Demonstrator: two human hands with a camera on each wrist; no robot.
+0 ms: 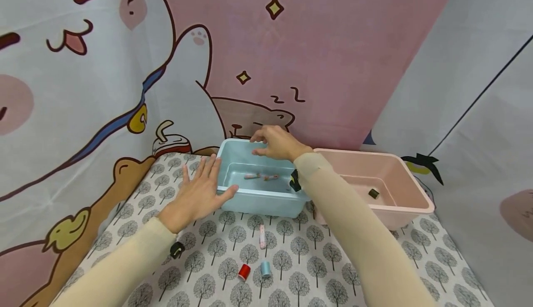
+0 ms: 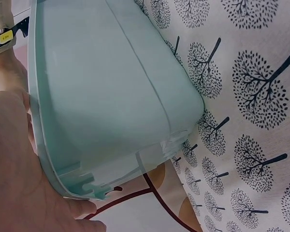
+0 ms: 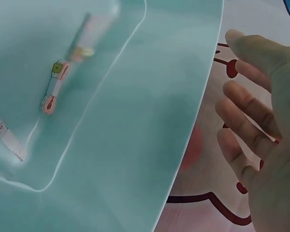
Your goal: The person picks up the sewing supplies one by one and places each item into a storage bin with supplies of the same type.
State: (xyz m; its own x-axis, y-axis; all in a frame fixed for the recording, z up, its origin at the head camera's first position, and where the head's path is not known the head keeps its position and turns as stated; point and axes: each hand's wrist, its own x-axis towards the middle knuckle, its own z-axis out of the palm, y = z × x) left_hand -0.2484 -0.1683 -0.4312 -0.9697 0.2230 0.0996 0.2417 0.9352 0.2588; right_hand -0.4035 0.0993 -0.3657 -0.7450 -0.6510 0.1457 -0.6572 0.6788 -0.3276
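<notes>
A light blue plastic bin (image 1: 262, 203) stands in the middle of the table. On its floor lie bundled tape measures (image 1: 270, 177). In the right wrist view, one tape measure (image 3: 54, 88) is sharp, and a similar pale item (image 3: 92, 34) is blurred. My right hand (image 1: 279, 144) hovers over the bin's far rim with fingers loosely bent, holding nothing. At the bin's left end is my left hand (image 1: 195, 198), fingers spread. In the left wrist view, that hand lies along the rim (image 2: 38, 121); whether it touches I cannot tell.
A pink bin (image 1: 416, 209) at the right holds a small dark item (image 1: 373, 193). Nearer on the tree-print cloth lie a narrow pale pink bundle (image 1: 262, 236), a red thread spool (image 1: 244, 272) and a light blue thread spool (image 1: 265, 269). A printed curtain (image 1: 333, 57) hangs behind.
</notes>
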